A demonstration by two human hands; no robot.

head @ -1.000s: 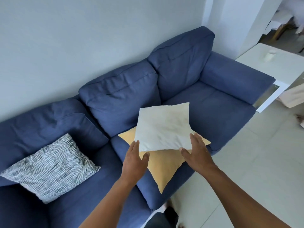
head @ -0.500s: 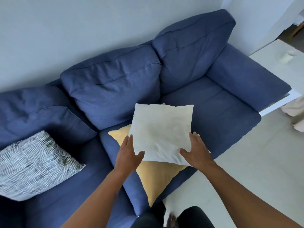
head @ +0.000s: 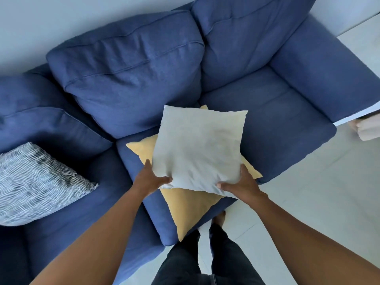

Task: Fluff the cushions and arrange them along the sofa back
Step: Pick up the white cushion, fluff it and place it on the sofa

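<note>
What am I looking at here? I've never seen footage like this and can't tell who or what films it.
No machine: a person wears a wide-angle camera on the head, looking down at their own arms. They stand before a blue sofa. The left hand and right hand grip the near corners of a white cushion. Beneath it a yellow cushion lies on the seat, one corner poking past the front edge. A grey patterned cushion rests on the seat further left. The dark trousers at the bottom are the person's own.

A white table [head: 362, 41] stands beside something pale, perhaps folded cloth [head: 368, 131].
</note>
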